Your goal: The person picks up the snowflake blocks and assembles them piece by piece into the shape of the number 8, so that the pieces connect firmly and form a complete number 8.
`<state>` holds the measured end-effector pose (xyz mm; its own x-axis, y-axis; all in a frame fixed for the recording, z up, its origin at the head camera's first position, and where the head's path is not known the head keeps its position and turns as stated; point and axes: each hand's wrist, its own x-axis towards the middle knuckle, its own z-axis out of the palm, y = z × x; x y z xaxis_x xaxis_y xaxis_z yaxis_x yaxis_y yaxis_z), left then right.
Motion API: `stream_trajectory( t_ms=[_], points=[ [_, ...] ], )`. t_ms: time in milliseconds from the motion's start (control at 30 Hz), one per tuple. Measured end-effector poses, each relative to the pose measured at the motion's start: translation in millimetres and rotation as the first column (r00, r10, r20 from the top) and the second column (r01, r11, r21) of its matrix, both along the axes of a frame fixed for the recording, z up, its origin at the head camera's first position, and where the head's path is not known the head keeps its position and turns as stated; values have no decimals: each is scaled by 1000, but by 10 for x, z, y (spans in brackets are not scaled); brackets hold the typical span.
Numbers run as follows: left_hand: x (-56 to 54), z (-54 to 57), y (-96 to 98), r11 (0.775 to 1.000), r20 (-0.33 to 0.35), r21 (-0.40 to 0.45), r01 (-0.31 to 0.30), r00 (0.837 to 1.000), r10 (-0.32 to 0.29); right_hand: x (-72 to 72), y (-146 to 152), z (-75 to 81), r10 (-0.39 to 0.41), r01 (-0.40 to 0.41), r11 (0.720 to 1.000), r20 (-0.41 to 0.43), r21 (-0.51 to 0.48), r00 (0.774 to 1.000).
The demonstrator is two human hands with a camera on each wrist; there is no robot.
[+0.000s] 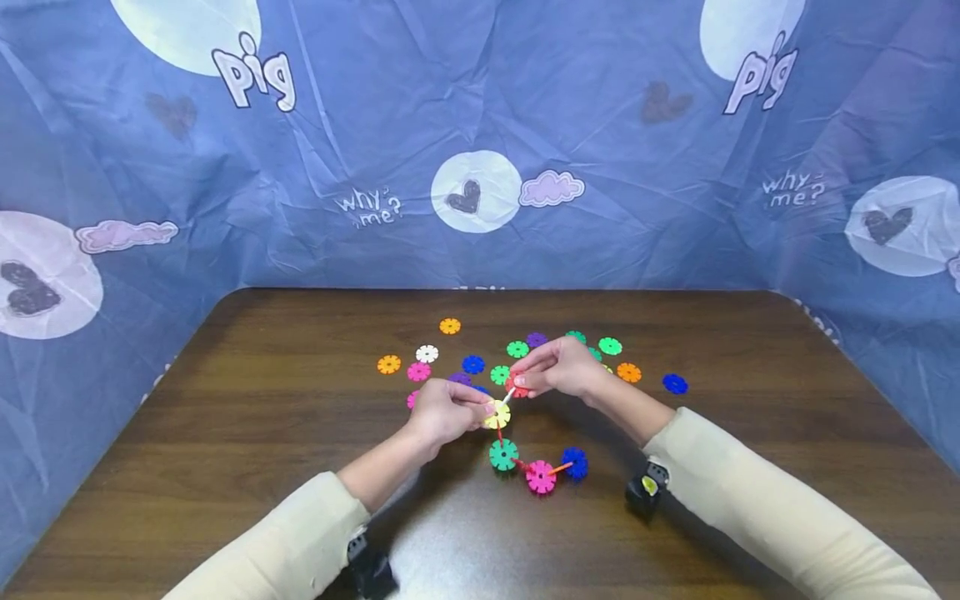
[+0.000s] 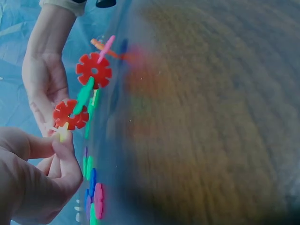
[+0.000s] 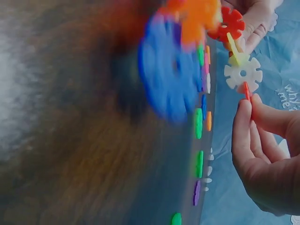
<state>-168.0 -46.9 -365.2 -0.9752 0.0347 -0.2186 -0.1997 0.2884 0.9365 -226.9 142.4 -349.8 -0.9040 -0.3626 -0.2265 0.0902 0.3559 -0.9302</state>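
My left hand (image 1: 448, 410) pinches a yellow notched plastic disc (image 1: 498, 415) between thumb and fingertips. With thumb and forefinger, my right hand (image 1: 564, 368) holds a red notched disc (image 3: 247, 91), seen edge-on in the right wrist view. Between the hands, a white disc (image 3: 243, 75) joins the red disc to the yellow one, slot in slot. From the yellow disc a linked chain hangs down and curves right: a red disc (image 2: 71, 115), a green disc (image 1: 503, 456), another red one (image 2: 93, 71), a pink disc (image 1: 541, 477), an orange disc (image 1: 561, 468) and a blue disc (image 1: 575, 464).
Loose notched discs lie scattered on the brown table (image 1: 285, 400) behind the hands, including an orange disc (image 1: 450, 326), a white disc (image 1: 427, 354) and a blue disc (image 1: 675, 383). A printed blue cloth (image 1: 480, 108) surrounds the table's back and sides.
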Motion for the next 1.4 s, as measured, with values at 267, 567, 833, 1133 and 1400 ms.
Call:
stream_trajectory(
  t_ms=[267,567,833,1133,1400],
  points=[
    [82,0,20,996,33,53,76,996,-77,-14,21,-16,-19,22,999,82,-40,996],
    [-33,28,49,994,-77,-91,63,995,-70,43,10,-57,-17,35,994,169,-106,986],
    [-130,-9,105,999,7,34,34,999,-34,85,-4,-104,12,7,995,190,-99,982],
    [-136,-36,114,999,33,5,33,999,-33,70,101,-43,43,-37,998,160,-44,986],
    [-131,-10,99,999,52,21,25,998,-26,-80,441,121,47,50,913,-228,405,973]
  ],
)
